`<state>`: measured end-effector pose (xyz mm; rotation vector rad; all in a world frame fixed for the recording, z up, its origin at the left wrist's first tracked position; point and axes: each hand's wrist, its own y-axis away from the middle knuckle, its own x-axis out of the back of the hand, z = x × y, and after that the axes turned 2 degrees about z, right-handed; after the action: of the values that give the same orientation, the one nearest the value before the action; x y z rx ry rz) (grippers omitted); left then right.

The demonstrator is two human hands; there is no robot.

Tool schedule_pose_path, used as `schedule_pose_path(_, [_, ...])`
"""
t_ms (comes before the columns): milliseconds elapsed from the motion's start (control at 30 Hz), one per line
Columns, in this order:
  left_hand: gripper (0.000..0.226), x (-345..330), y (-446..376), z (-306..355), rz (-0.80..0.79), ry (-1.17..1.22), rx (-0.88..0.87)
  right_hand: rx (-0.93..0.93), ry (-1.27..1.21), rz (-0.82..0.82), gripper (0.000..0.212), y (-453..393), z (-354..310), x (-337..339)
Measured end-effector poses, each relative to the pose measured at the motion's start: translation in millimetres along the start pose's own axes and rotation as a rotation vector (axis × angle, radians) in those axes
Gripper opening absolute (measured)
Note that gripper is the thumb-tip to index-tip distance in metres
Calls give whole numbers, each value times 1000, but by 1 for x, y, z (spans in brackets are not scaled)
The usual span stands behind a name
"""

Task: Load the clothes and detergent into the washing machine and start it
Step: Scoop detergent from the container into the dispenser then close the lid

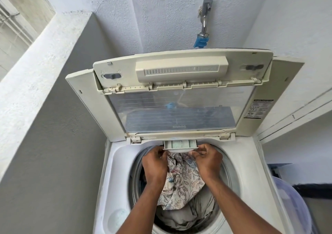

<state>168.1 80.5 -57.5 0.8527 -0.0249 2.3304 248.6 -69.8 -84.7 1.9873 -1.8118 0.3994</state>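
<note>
The top-loading washing machine [115, 162] is standing in a corner between white walls, its lid [179, 99] folded up and leaning toward the far wall. At the far rim of the tub opening, the detergent drawer [180, 145] is sticking out toward the near side, a pale greenish fill showing in its compartments. Both hands are reaching to it: the left hand [155, 163] is gripping the drawer's left front corner with curled fingers, and the right hand [206, 159] is pinching its right front corner. The two hands are lying apart, with the drawer's front edge between them.

Below the hands, the clothes are sitting in the drum: a floral patterned cloth [181, 181] is lying on top, between the forearms, and a grey garment [195, 210] is lying nearer and lower. The forearms are crossing over the tub opening and hiding parts of its rim.

On the far wall a metal tap [204, 20] with a blue connector [201, 42] is hanging above the lid. At the right edge, a translucent purple bin [291, 206] is standing just beside the machine.
</note>
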Motion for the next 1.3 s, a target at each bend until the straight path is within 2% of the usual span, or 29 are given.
schedule_pose_path(200, [26, -8, -5, 10, 59, 108, 60, 28, -41, 43, 22, -6, -5, -5])
schedule_pose_path(400, [25, -12, -5, 10, 111, 197, 104, 50, -73, 132, 29, -1, -7, -10])
schedule_pose_path(633, [26, -18, -7, 7, 141, 236, 107, 58, -31, 159, 19, -6, -8, -13])
schedule_pose_path(1133, [31, -29, -20, 9, 231, 214, 182, 24, 60, 191, 19, -16, -3, -26])
schedule_pose_path(1300, [31, -25, -18, 10, 198, 172, 163, 46, 101, 163, 16, -13, -5, -22])
